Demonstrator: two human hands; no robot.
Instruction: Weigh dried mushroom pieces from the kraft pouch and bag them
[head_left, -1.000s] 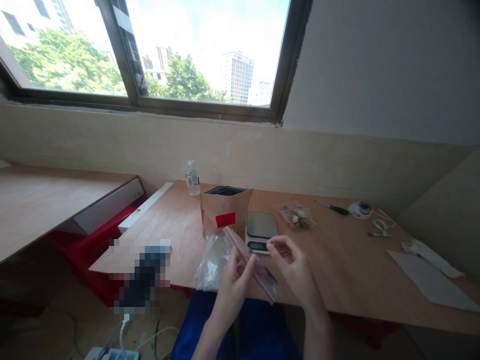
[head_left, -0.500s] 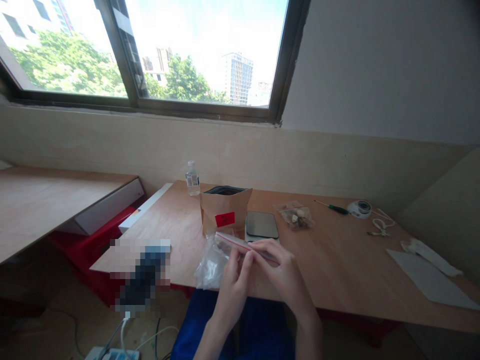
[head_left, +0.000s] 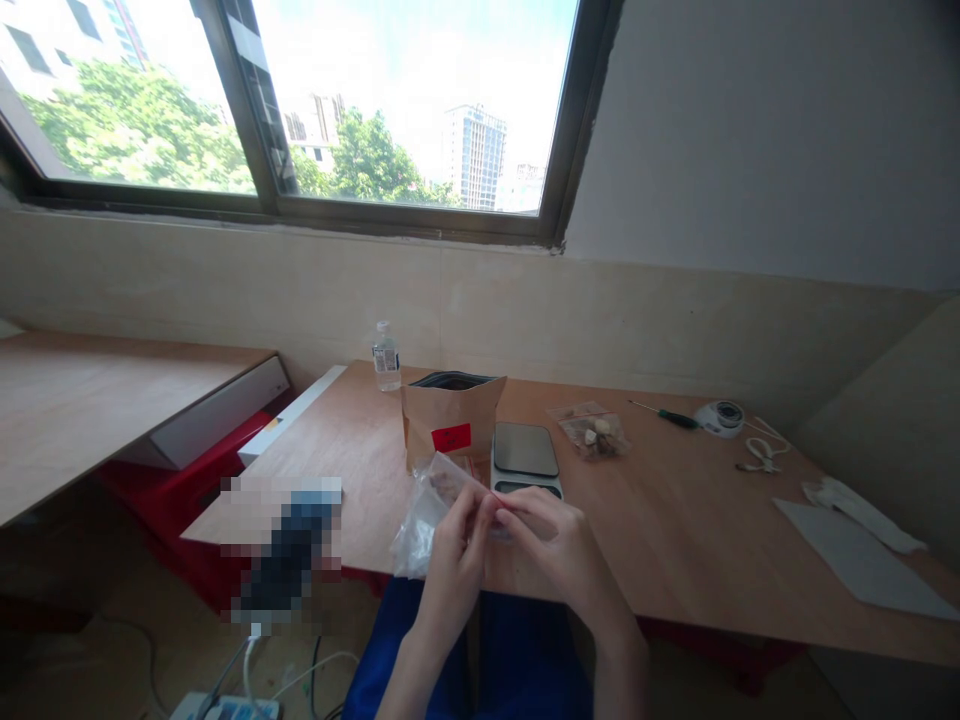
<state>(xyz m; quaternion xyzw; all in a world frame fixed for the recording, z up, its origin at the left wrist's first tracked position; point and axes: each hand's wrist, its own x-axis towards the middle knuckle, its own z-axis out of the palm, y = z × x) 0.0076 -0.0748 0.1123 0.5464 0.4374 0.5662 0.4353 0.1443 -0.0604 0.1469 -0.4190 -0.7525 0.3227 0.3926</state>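
Observation:
Between my two hands is a clear zip bag [head_left: 452, 473] with a red line along its seal. My left hand [head_left: 459, 545] pinches its top edge, and my right hand [head_left: 553, 530] pinches the same edge just to the right, fingertips close together. Loose clear plastic bags [head_left: 415, 530] lie on the table beside my left hand. Behind the hands stands an open brown paper pouch [head_left: 448, 410] with a red label. A digital scale [head_left: 526, 452] sits right of the pouch, its front partly behind my right hand.
A filled zip bag [head_left: 592, 432] lies right of the scale. Further right are a screwdriver [head_left: 675, 418], a white dome camera [head_left: 720, 418] with its cable, and a white sheet [head_left: 862, 560]. A water bottle [head_left: 386, 358] stands at the back left. A power strip [head_left: 225, 708] is on the floor.
The held zip bag has turned, and its left end now points up more steeply. My hands have shifted slightly, uncovering more of the scale's front.

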